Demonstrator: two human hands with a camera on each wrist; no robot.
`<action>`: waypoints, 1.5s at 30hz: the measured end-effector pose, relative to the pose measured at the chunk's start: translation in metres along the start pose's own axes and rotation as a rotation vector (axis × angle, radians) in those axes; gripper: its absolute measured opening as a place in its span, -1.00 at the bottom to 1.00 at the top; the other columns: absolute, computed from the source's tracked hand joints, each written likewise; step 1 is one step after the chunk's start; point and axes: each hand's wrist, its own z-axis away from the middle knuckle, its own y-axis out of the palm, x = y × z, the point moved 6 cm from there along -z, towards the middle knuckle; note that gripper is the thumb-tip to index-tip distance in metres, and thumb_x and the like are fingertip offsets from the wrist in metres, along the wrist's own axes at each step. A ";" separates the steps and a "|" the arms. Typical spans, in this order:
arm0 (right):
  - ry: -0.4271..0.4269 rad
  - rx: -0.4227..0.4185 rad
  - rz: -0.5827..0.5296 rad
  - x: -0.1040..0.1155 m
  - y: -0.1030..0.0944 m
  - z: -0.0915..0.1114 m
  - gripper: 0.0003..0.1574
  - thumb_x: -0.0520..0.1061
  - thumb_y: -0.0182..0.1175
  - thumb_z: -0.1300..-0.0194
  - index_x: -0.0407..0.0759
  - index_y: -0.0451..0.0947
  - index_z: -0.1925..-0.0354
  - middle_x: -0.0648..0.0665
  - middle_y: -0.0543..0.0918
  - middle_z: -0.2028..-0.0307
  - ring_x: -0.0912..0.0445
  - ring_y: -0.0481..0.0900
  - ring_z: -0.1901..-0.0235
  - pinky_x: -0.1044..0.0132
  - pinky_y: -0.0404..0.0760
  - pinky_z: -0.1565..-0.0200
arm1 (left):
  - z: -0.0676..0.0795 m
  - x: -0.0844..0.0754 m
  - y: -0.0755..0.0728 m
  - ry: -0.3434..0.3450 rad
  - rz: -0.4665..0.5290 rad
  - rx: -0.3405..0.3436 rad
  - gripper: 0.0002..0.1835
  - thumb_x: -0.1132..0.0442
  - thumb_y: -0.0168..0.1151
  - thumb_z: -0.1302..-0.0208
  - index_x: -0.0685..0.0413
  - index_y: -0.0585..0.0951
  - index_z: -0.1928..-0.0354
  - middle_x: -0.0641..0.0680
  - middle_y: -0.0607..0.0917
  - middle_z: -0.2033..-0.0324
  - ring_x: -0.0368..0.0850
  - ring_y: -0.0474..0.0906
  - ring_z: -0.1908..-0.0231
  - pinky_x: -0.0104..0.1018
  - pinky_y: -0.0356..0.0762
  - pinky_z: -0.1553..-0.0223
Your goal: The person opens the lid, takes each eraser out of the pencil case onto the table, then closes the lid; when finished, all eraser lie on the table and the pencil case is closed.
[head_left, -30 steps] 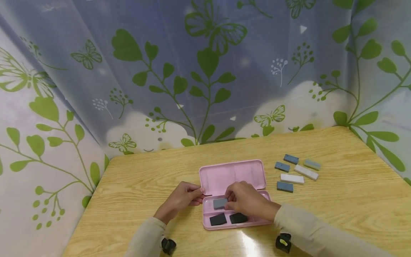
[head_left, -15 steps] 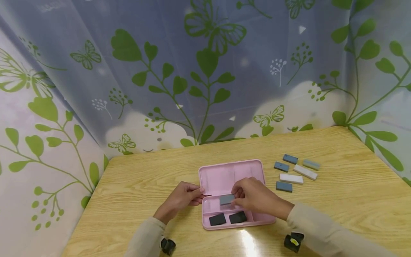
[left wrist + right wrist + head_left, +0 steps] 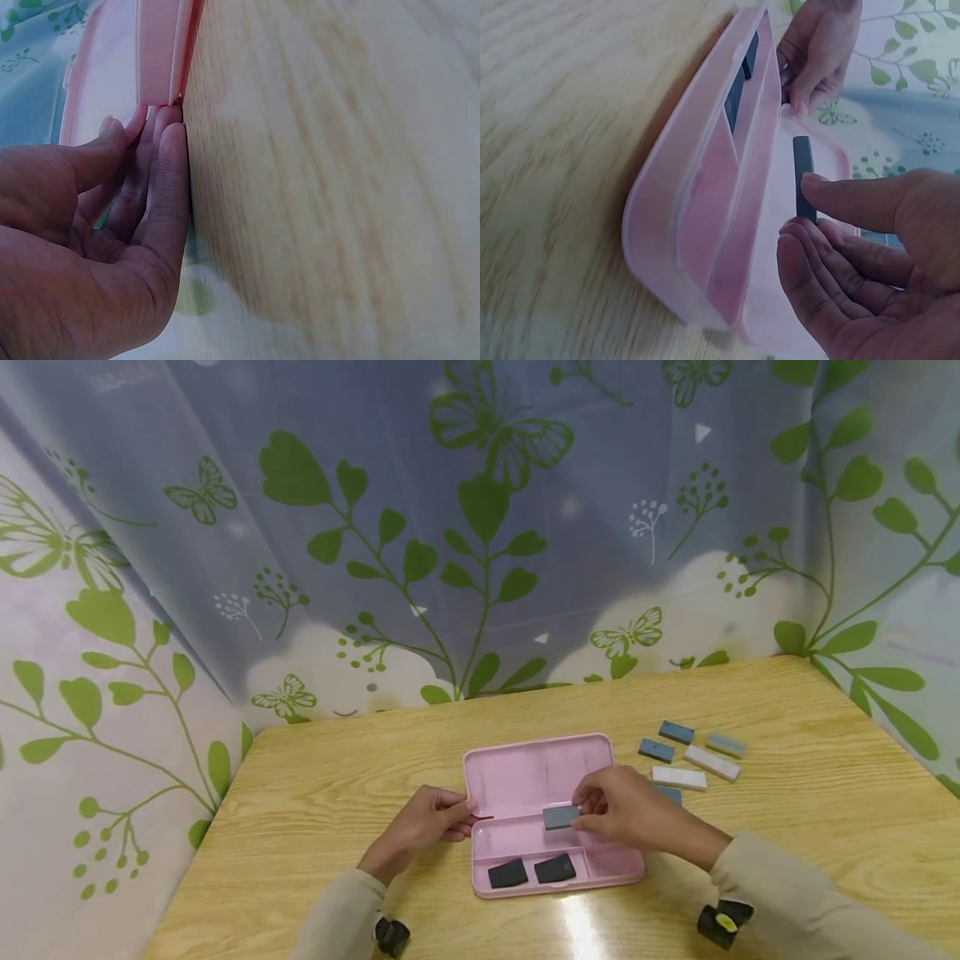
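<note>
A pink plastic case (image 3: 525,837) lies unfolded on the table, its lid (image 3: 506,777) tipped back. My left hand (image 3: 429,817) pinches the lid's left edge near the hinge; in the left wrist view the thumb is on the lid's inner side, with the fingers behind it. Between thumb and fingertips of my right hand (image 3: 626,806) is a flat grey-blue rectangular block (image 3: 803,169). It is above the case's back compartment, toward the right. Two black blocks, one on the left (image 3: 507,873) and one beside it (image 3: 555,867), lie in the front compartment.
Right of the case lie several loose blocks: white ones (image 3: 678,777), dark blue ones (image 3: 656,749) and a paler grey one (image 3: 726,744). Another blue block (image 3: 670,795) is partly hidden behind my right hand. A patterned cloth (image 3: 420,527) hangs behind the wooden table (image 3: 337,760).
My right hand has moved to the right with the grey-blue block, from the left part of the back compartment toward its right part. The left hand stays at the lid.
</note>
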 end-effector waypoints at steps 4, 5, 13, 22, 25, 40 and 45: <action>0.025 0.002 -0.002 -0.006 -0.009 0.007 -0.78 -0.17 0.50 -0.18 -0.25 0.68 0.26 0.07 0.67 0.42 0.26 0.60 0.40 0.36 0.63 0.33 | 0.001 -0.001 0.000 0.002 0.000 -0.004 -0.70 0.24 0.19 -0.50 0.40 0.71 0.04 0.11 0.76 0.36 -0.21 0.66 0.39 -0.31 0.72 0.25; 0.033 0.001 -0.003 -0.007 -0.011 0.008 -0.77 -0.17 0.50 -0.18 -0.25 0.68 0.26 0.06 0.67 0.41 0.25 0.60 0.39 0.35 0.64 0.32 | 0.001 -0.001 0.001 0.005 0.002 -0.004 -0.70 0.24 0.19 -0.50 0.40 0.71 0.03 0.11 0.76 0.36 -0.21 0.66 0.39 -0.31 0.73 0.24; 0.061 -0.022 0.029 -0.019 -0.029 0.022 -0.72 -0.12 0.50 -0.19 -0.27 0.69 0.22 0.04 0.68 0.37 0.22 0.61 0.36 0.33 0.64 0.32 | -0.001 0.000 0.001 0.004 0.007 -0.001 -0.70 0.25 0.18 -0.51 0.40 0.71 0.03 0.10 0.76 0.36 -0.21 0.67 0.39 -0.32 0.72 0.25; 0.106 -0.030 0.041 -0.034 -0.048 0.037 -0.71 -0.10 0.47 -0.23 -0.27 0.68 0.19 0.05 0.68 0.36 0.21 0.63 0.35 0.32 0.65 0.32 | 0.000 -0.001 0.001 0.002 0.001 -0.005 -0.70 0.26 0.17 -0.51 0.41 0.70 0.03 0.12 0.76 0.34 -0.21 0.67 0.38 -0.29 0.73 0.23; 0.122 -0.024 0.027 -0.039 -0.052 0.041 -0.73 -0.12 0.46 -0.24 -0.27 0.67 0.19 0.04 0.68 0.37 0.19 0.63 0.35 0.32 0.66 0.32 | 0.000 -0.002 0.001 0.005 -0.004 -0.009 -0.70 0.25 0.16 -0.52 0.42 0.70 0.04 0.12 0.76 0.34 -0.21 0.66 0.38 -0.28 0.73 0.23; 0.214 -0.038 0.077 -0.073 -0.077 0.067 -0.69 -0.10 0.45 -0.26 -0.31 0.67 0.16 0.00 0.68 0.33 0.15 0.64 0.33 0.33 0.65 0.34 | 0.001 -0.001 0.001 0.001 -0.006 -0.014 -0.70 0.25 0.17 -0.52 0.41 0.70 0.04 0.13 0.76 0.33 -0.20 0.66 0.39 -0.28 0.73 0.24; 0.248 -0.042 0.103 -0.086 -0.085 0.075 -0.68 -0.11 0.45 -0.26 -0.34 0.67 0.16 -0.02 0.70 0.32 0.13 0.65 0.33 0.33 0.65 0.34 | 0.001 0.000 0.001 0.002 -0.003 -0.012 -0.70 0.25 0.16 -0.52 0.41 0.70 0.03 0.13 0.77 0.33 -0.20 0.66 0.39 -0.27 0.73 0.24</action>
